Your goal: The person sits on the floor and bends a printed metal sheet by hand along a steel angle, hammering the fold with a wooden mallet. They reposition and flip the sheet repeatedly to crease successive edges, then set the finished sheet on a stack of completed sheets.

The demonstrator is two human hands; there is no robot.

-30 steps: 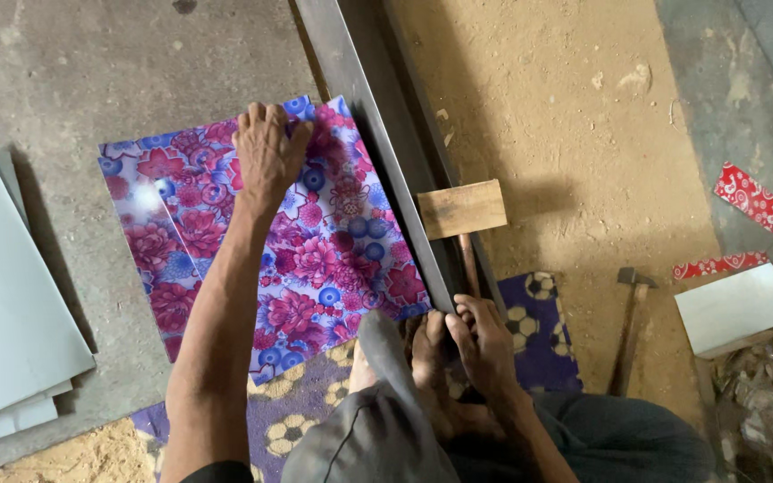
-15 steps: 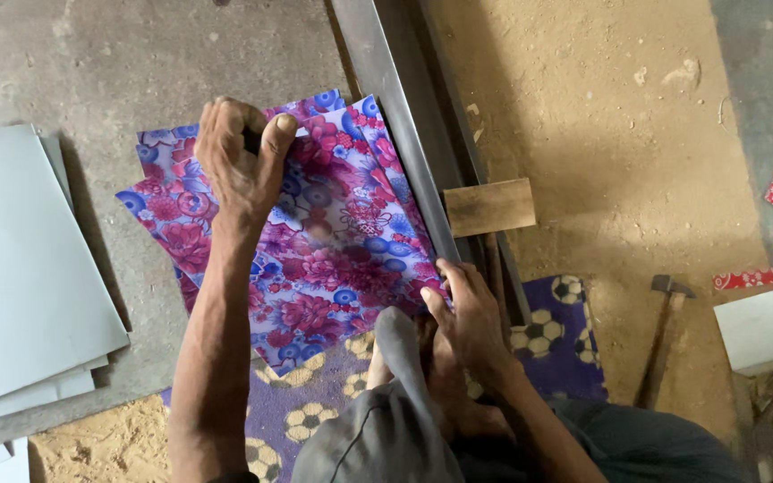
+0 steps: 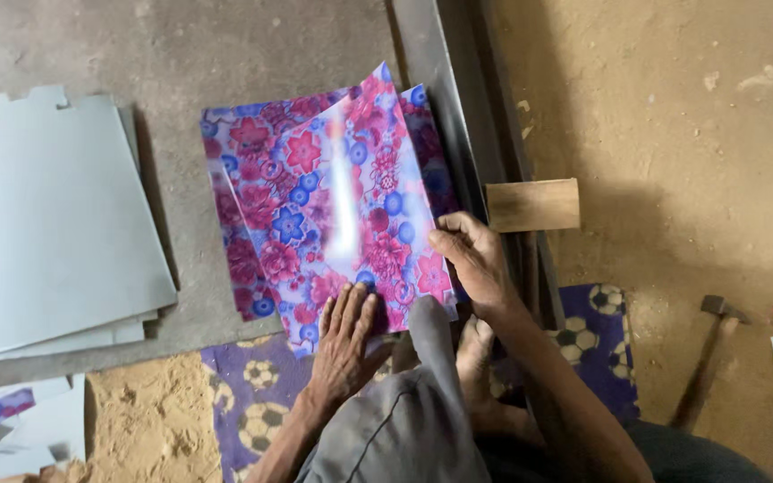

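A glossy sheet printed with pink and blue flowers [image 3: 333,197] lies on the concrete floor, its top layer raised and tilted with glare down its middle. A second floral sheet [image 3: 230,224] shows beneath it on the left. My left hand [image 3: 346,344] rests flat on the sheet's near edge, fingers spread. My right hand [image 3: 471,259] curls around the sheet's right near edge, beside a long grey metal bar [image 3: 427,80]. A wooden block [image 3: 532,204] lies across the bar just beyond my right hand.
A stack of plain grey sheets [image 3: 46,224] lies at the left. A purple mat with a football print [image 3: 597,335] is under my legs. A hammer [image 3: 704,362] lies on sandy ground at the right. Sawdust [image 3: 149,420] is piled at the lower left.
My left hand has drawn back from the sheet's far edge to its near edge. The top floral sheet has come up and tilted. My right hand has moved onto its right edge.
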